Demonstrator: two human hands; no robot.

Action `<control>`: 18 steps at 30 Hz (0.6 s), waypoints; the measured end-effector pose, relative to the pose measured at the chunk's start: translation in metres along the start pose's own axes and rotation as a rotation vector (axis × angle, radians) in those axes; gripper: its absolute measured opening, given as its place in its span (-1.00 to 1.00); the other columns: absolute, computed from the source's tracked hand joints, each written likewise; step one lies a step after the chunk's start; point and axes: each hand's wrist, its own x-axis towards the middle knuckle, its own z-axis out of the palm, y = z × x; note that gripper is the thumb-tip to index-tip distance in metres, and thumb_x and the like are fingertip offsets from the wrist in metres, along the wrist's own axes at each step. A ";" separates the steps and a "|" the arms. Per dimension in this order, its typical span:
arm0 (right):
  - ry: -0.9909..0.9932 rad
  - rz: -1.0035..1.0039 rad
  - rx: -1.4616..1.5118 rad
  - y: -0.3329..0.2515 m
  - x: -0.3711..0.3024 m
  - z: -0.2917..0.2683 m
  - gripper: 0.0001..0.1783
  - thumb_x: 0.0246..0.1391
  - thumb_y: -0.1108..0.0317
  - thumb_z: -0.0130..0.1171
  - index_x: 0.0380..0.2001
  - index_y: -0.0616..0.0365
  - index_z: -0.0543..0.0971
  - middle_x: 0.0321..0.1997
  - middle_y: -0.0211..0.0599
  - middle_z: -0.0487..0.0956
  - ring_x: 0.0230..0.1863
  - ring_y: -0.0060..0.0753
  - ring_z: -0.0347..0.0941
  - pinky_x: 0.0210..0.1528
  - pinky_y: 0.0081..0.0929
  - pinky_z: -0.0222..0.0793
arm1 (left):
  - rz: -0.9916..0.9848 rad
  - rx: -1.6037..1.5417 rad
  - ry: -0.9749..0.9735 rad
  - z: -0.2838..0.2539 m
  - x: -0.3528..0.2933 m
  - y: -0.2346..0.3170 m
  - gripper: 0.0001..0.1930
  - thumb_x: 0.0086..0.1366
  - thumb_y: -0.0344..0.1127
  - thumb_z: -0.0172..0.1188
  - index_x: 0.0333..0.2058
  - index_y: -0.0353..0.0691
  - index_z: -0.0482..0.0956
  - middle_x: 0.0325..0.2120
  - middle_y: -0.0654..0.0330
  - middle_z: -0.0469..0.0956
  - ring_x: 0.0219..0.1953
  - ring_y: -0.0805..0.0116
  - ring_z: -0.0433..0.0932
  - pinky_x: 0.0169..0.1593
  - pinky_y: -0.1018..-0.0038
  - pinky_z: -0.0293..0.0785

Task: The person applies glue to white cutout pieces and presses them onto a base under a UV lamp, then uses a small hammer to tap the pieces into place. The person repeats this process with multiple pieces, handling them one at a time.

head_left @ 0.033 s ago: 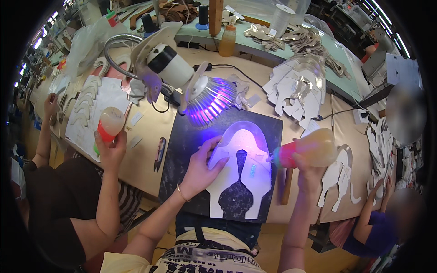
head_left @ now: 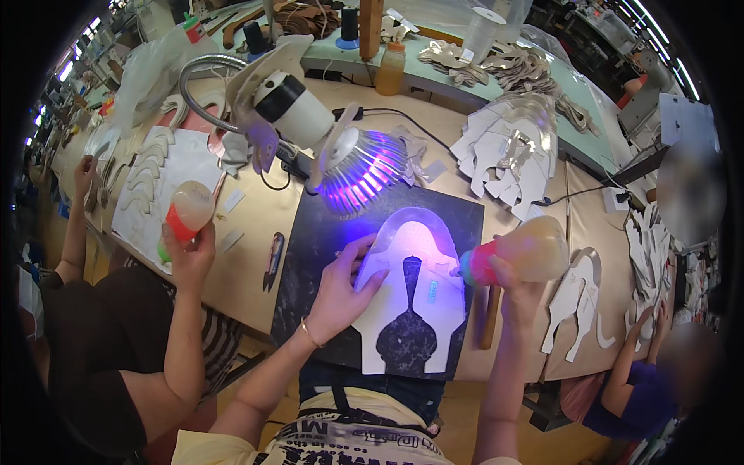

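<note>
A white horseshoe-shaped shoe upper piece [head_left: 448, 310] lies on a dark board [head_left: 310, 240], lit violet from above. My left hand [head_left: 345, 283] grips its left side, thumb on top and fingers along the edge. In my right hand [head_left: 518, 287] is a squeeze bottle [head_left: 535, 249] of yellowish liquid with a red band and teal cap. The bottle is tipped sideways, its nozzle at the piece's right edge; whether it touches I cannot tell. A ribbed metal lamp [head_left: 360, 174] glowing violet hangs just beyond the piece.
A wooden-handled tool [head_left: 490, 318] and a utility knife [head_left: 273, 262] flank the board. White cut pieces [head_left: 508, 151] are heaped at the back right; another upper piece [head_left: 573, 298] lies right. A co-worker's hand [head_left: 190, 256] holds a similar bottle at left. An amber jar [head_left: 390, 70] stands behind.
The bottle in my right hand has shifted slightly left, closer over the piece's right edge. My left hand keeps its place on the piece.
</note>
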 end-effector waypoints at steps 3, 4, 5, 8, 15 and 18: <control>0.026 -0.005 -0.102 0.008 0.002 0.025 -0.24 -0.24 0.38 0.61 0.05 0.28 0.44 -0.10 -0.25 0.57 -0.14 -0.42 0.58 -0.07 -0.40 0.60 | -0.076 0.120 0.072 -0.007 -0.020 0.003 -0.40 0.24 -0.45 0.32 0.24 -0.33 0.34 -0.13 0.08 0.54 -0.29 0.50 0.57 -0.31 0.59 0.54; 0.028 -0.034 -0.128 0.009 0.004 0.031 -0.27 -0.23 0.38 0.61 0.02 0.29 0.45 -0.12 -0.26 0.57 -0.16 -0.42 0.58 -0.09 -0.41 0.60 | -0.109 0.133 0.063 -0.009 -0.022 0.002 -0.41 0.25 -0.45 0.32 0.24 -0.34 0.35 -0.14 0.08 0.54 -0.30 0.52 0.56 -0.32 0.60 0.53; 0.021 -0.071 -0.132 0.009 0.004 0.036 -0.30 -0.22 0.37 0.60 0.00 0.29 0.47 -0.13 -0.26 0.58 -0.17 -0.42 0.59 -0.11 -0.43 0.59 | -0.129 0.134 0.060 -0.011 -0.024 0.002 -0.42 0.25 -0.45 0.32 0.23 -0.34 0.37 -0.15 0.09 0.54 -0.31 0.53 0.55 -0.33 0.61 0.53; -0.016 -0.190 -0.156 0.008 0.009 0.048 -0.41 -0.20 0.36 0.59 -0.08 0.27 0.53 -0.19 -0.26 0.62 -0.23 -0.44 0.60 -0.16 -0.47 0.56 | -0.131 0.101 0.034 -0.009 -0.021 -0.001 -0.44 0.23 -0.44 0.33 0.21 -0.35 0.41 -0.27 0.06 0.58 -0.42 0.46 0.56 -0.39 0.56 0.53; -0.035 -0.364 -0.295 0.010 0.014 0.055 -0.60 -0.14 0.33 0.56 -0.26 0.27 0.62 -0.33 -0.29 0.68 -0.34 -0.50 0.62 -0.23 -0.50 0.53 | -0.073 0.043 0.028 0.007 -0.008 -0.007 -0.46 0.23 -0.43 0.32 0.20 -0.33 0.46 -0.41 0.06 0.58 -0.52 0.47 0.52 -0.40 0.53 0.53; -0.032 -0.330 -0.281 0.012 0.015 0.054 -0.64 -0.11 0.34 0.54 -0.27 0.28 0.63 -0.35 -0.29 0.68 -0.35 -0.51 0.61 -0.25 -0.51 0.52 | -0.077 0.095 -0.026 0.004 -0.007 -0.009 -0.44 0.25 -0.49 0.30 0.24 -0.34 0.42 -0.33 0.19 0.59 -0.39 0.64 0.51 -0.34 0.66 0.51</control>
